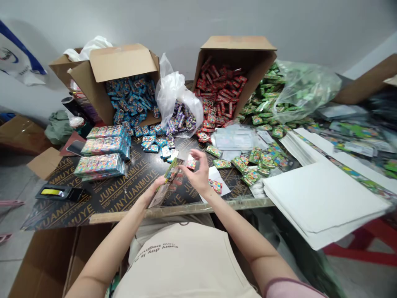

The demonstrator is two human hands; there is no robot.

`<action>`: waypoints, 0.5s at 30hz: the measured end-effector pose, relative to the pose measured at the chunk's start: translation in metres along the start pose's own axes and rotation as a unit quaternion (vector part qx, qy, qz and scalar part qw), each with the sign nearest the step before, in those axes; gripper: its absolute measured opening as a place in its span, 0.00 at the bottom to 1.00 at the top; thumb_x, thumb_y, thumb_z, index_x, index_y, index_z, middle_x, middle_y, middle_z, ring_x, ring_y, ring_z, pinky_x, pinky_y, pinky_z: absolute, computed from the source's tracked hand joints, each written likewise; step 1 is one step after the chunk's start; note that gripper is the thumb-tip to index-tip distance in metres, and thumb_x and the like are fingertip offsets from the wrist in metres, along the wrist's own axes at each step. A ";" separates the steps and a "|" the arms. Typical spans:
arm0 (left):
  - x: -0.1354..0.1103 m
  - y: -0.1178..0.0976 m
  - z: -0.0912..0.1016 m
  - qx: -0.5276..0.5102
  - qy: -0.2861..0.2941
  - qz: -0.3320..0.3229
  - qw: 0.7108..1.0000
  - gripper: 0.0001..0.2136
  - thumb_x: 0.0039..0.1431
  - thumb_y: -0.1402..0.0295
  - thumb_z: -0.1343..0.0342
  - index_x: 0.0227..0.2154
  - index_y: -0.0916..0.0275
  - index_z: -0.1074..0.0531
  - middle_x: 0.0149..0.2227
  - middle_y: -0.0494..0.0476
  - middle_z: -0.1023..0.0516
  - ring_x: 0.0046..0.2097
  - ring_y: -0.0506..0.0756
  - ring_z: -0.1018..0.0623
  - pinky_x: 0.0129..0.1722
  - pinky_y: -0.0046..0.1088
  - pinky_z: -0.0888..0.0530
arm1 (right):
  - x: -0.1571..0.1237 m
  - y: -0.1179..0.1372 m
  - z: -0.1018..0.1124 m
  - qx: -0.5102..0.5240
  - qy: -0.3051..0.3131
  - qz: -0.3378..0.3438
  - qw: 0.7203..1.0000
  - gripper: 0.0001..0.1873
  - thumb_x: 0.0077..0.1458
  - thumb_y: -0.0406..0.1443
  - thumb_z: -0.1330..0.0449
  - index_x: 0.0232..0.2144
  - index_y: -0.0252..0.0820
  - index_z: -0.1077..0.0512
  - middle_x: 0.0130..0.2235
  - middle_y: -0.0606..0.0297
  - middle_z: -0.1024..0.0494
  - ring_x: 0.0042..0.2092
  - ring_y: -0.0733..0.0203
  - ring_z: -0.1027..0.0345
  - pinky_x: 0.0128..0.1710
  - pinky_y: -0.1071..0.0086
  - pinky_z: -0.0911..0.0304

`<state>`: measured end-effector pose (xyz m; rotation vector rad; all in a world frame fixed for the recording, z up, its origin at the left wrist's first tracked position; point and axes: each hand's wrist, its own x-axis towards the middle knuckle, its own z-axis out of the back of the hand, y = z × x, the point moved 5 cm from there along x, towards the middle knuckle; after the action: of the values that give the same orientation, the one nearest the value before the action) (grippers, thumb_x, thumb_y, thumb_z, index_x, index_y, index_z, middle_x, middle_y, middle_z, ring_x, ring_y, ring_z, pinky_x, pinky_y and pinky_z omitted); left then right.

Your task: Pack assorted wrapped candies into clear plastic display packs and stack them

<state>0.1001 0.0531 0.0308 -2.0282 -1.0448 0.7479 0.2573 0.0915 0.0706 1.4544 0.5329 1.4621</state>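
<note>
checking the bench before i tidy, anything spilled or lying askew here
Yes. Both cardboard boxes lie tipped on their sides: blue packets spill from the left box, red packets from the right box. Green packets pour from a clear bag and lie scattered across the table.

We log colours: bench black with repeated gold lettering. Left carton brown, packets inside blue. Right carton brown, packets inside red. Loose packets green. Paper stack white. Wrapped bundles multicoloured. Apron beige, dark print.
</note>
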 end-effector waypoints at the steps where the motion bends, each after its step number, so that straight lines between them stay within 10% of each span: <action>1: 0.000 0.001 0.003 0.025 0.001 -0.003 1.000 0.27 0.52 0.54 0.42 0.52 0.64 0.28 0.51 0.64 0.24 0.53 0.65 0.26 0.51 0.38 0.30 | 0.002 0.001 -0.001 0.013 0.037 0.005 0.999 0.27 0.45 0.39 0.31 0.48 0.46 0.35 0.43 0.62 0.27 0.44 0.57 0.33 0.48 0.61 0.37; 9: 0.002 -0.002 0.007 0.123 0.001 0.006 0.992 0.33 0.44 0.52 0.38 0.54 0.62 0.29 0.51 0.62 0.23 0.46 0.64 0.23 0.41 0.33 0.29 | 0.015 0.010 -0.010 0.080 0.280 -0.007 0.957 0.16 0.37 0.42 0.27 0.20 0.43 0.30 0.27 0.67 0.29 0.34 0.59 0.37 0.40 0.65 0.40; 15: 0.001 -0.006 0.006 0.160 -0.016 0.010 0.987 0.25 0.45 0.53 0.37 0.43 0.65 0.23 0.41 0.60 0.20 0.39 0.59 0.22 0.40 0.31 0.30 | 0.021 0.010 -0.012 0.078 0.390 -0.039 0.917 0.20 0.35 0.36 0.27 0.35 0.43 0.24 0.28 0.69 0.25 0.31 0.61 0.36 0.37 0.68 0.39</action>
<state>0.0940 0.0584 0.0322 -1.7586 -0.8613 0.9004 0.2473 0.1085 0.0870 0.8945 1.1996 1.9503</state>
